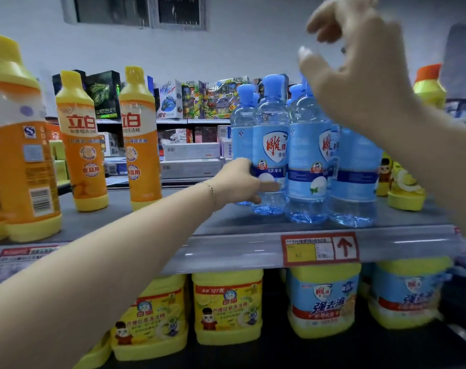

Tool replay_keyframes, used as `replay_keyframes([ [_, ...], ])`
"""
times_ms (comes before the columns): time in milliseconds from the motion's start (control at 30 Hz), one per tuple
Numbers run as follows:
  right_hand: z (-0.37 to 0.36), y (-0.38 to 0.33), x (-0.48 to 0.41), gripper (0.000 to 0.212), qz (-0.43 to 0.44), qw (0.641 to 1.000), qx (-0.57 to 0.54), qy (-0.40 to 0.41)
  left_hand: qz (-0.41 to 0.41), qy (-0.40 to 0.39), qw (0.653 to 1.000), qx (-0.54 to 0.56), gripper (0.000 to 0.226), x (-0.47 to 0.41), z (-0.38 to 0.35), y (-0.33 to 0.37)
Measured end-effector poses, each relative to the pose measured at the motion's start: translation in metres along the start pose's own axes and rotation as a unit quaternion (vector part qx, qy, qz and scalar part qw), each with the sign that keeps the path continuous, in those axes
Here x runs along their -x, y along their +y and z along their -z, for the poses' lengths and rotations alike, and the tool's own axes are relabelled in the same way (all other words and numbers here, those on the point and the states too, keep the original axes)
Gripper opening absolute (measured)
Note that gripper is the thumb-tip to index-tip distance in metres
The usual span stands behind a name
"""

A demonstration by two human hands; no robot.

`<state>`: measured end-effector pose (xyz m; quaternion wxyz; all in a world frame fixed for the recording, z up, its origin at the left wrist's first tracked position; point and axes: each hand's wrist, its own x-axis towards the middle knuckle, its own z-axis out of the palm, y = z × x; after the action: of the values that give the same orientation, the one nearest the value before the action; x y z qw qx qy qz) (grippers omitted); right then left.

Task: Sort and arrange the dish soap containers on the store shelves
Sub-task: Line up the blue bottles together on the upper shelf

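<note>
Head view: top shelf [253,222] carries two soap groups. Blue bottles [306,161] stand bunched right of centre, touching one another, some labels facing out, others turned. Orange bottles [78,139] stand on the left, spaced loosely, well apart from each other; the nearest one at the frame edge shows its barcode side, not its front.

Left hand [239,182] is on the lower body of the front-left blue bottle [270,145], thumb across the label, fingers going behind it. Grip reads as a partial wrap; whether it is fully closed I cannot tell. Right hand [359,70] hovers above the blue caps, fingers spread and curled, holding nothing, blurred.

A further yellow bottle [430,86] with an orange cap stands at far right behind the right arm, and a squat yellow container [404,193] sits beside the blue group.

Lower shelf: yellow tubs [226,307] left, blue-labelled tubs [323,299] right, already grouped by kind.

Judgement: sorting by kind looks largely done; what is left is straightening the blue cluster into rows, facing labels forward, and tightening the orange row.
</note>
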<state>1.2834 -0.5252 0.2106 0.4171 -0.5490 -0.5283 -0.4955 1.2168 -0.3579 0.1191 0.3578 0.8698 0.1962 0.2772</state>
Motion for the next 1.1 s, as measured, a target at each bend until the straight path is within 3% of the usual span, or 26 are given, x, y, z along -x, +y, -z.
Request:
replay_keyframes([
  [100,0.001,0.018,0.031,0.034,-0.033,0.999,-0.014,0.031,-0.003,-0.021,1.0,-0.01,0.032,0.004,0.004,0.003],
  [167,0.001,0.034,0.056,0.04,-0.07,0.996,-0.012,0.049,-0.006,0.008,1.0,-0.017,0.034,0.006,0.012,0.002],
  [233,-0.001,0.052,0.071,0.055,-0.124,0.989,-0.029,0.074,0.011,0.128,0.991,0.027,0.051,0.003,0.019,-0.001],
  [300,-0.002,0.065,0.081,0.079,-0.247,0.963,-0.076,0.079,0.046,0.252,0.962,0.092,0.075,-0.004,0.023,-0.001],
  [333,-0.004,0.07,0.084,0.093,-0.331,0.935,-0.114,0.059,0.072,0.266,0.952,0.133,0.086,-0.008,0.023,0.001],
  [400,-0.008,0.077,0.089,0.11,-0.462,0.854,-0.24,-0.002,0.127,0.22,0.934,0.251,0.105,-0.018,0.017,0.008],
  [433,-0.012,0.08,0.091,0.109,-0.493,0.808,-0.323,-0.026,0.147,0.189,0.918,0.317,0.106,-0.024,0.011,0.009],
  [533,-0.019,0.084,0.092,0.07,-0.532,0.702,-0.473,-0.029,0.134,0.132,0.876,0.443,0.088,-0.034,-0.008,0.012],
  [600,-0.021,0.086,0.093,0.075,-0.565,0.661,-0.492,-0.045,0.104,0.138,0.869,0.463,0.075,-0.036,-0.015,0.016],
  [800,-0.022,0.093,0.094,0.078,-0.552,0.65,-0.512,-0.102,0.093,0.106,0.866,0.479,0.067,-0.036,-0.02,0.015],
  [933,-0.02,0.09,0.092,0.068,-0.535,0.663,-0.513,-0.102,0.11,0.082,0.869,0.475,0.075,-0.033,-0.027,0.023],
  [1100,-0.021,0.088,0.093,0.066,-0.53,0.654,-0.529,-0.109,0.114,0.09,0.872,0.467,0.074,-0.035,-0.027,0.022],
])
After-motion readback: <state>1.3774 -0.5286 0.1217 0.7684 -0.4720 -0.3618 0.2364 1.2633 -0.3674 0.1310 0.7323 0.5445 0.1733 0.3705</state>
